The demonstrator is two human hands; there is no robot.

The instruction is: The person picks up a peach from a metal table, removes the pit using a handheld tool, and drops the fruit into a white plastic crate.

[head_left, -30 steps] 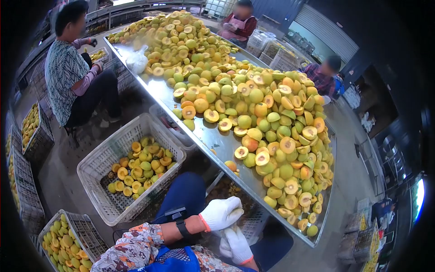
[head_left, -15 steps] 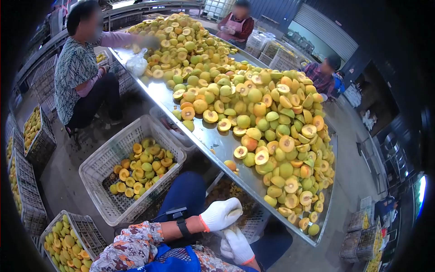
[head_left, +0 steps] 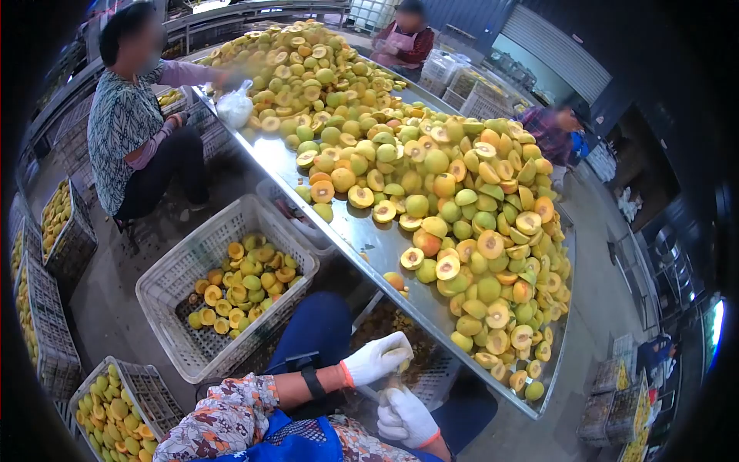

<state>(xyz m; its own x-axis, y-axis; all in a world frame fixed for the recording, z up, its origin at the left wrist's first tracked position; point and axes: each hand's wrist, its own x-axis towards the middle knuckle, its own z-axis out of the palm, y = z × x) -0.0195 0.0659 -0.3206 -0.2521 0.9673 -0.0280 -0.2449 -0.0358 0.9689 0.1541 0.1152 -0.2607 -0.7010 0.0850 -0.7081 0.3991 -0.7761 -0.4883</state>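
Note:
In white gloves, my left hand (head_left: 377,359) and my right hand (head_left: 406,416) are close together over my lap. My left fingers are pinched, with a small yellowish edge of what looks like a fruit half at their tips. The right hand is curled into a fist just below; what it grips is hidden. Beneath both hands stands a light crate (head_left: 439,376) with brownish bits inside. Beyond them, a metal table (head_left: 389,245) bears a large heap of halved yellow-green stone fruit (head_left: 462,208), many with the stone showing.
Left of my knee is a grey crate (head_left: 165,296) partly filled with hollowed fruit halves (head_left: 250,283). More full crates (head_left: 115,416) line the left side. One person (head_left: 138,131) sits at the table's left, another (head_left: 404,42) at its far end, a third (head_left: 546,127) at the right.
My right hand has dropped slightly and turned, and the left fingertips have shifted a little. The person at the left draws back an arm; the person at the right leans lower.

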